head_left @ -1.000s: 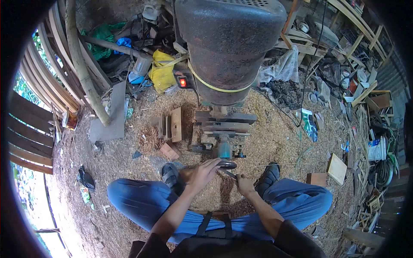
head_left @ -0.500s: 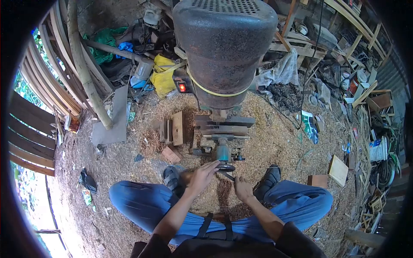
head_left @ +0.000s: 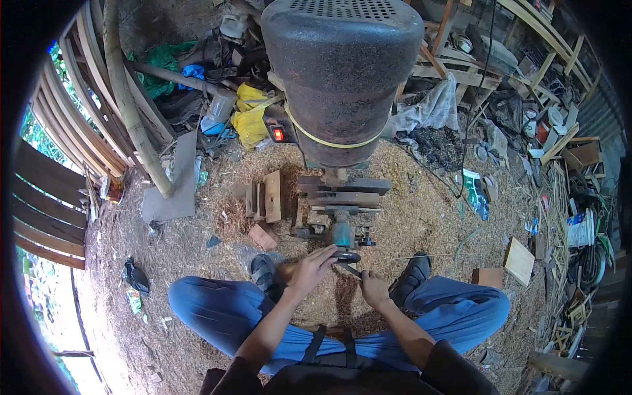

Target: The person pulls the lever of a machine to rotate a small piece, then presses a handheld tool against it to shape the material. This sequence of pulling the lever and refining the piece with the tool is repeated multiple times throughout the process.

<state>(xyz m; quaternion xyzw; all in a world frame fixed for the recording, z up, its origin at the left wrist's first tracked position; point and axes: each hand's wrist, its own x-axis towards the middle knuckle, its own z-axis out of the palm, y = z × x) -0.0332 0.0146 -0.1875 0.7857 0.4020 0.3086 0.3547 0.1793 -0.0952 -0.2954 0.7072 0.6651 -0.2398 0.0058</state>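
Directly ahead stands a machine with a large dark motor housing point(head_left: 343, 85) and a lit red switch point(head_left: 278, 134). Under it, a dark piece of wood point(head_left: 345, 199) lies across the vise area. A black handwheel point(head_left: 346, 257) sticks out toward me from the teal machine part point(head_left: 341, 232). The fingers of my left hand point(head_left: 313, 268) are together and gripping the wheel's left rim. My right hand point(head_left: 374, 288) is closed around the near end of a dark bar point(head_left: 349, 268), whose other end reaches to the wheel's underside.
Wood blocks point(head_left: 272, 196) and a reddish block point(head_left: 263, 236) lie left of the machine. More blocks point(head_left: 487, 277) and a pale board point(head_left: 519, 261) sit at right. Sawdust covers the ground. A cable point(head_left: 434, 176) runs behind. A pole point(head_left: 135, 105) leans at left.
The bar and my right hand have shifted very slightly down and to the right. My left hand stays at the wheel, and the rest looks the same.
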